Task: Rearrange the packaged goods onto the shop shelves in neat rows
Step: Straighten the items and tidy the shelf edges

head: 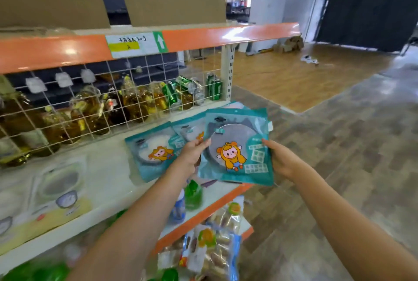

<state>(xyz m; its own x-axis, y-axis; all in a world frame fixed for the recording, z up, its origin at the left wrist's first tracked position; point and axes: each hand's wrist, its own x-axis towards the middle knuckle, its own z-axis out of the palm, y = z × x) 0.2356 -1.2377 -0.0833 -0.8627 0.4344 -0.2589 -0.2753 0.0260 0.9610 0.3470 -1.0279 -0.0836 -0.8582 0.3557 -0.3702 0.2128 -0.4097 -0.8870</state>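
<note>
— While both hands hold it, where does the teal plastic packet with the orange cartoon figure (235,145) sit?
— Above the white shelf board's (108,167) right end, overhanging its orange front edge (203,215). Left hand (192,154) pinches its left edge, right hand (280,160) curls round its right edge.
— Room nearby?
— Two like packets (153,151) lie just left; bare board runs left of them.

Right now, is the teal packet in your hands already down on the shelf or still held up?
Held up: the left hand and right hand pinch the teal packet by its side edges, its near end overhanging the shelf edge.
</note>
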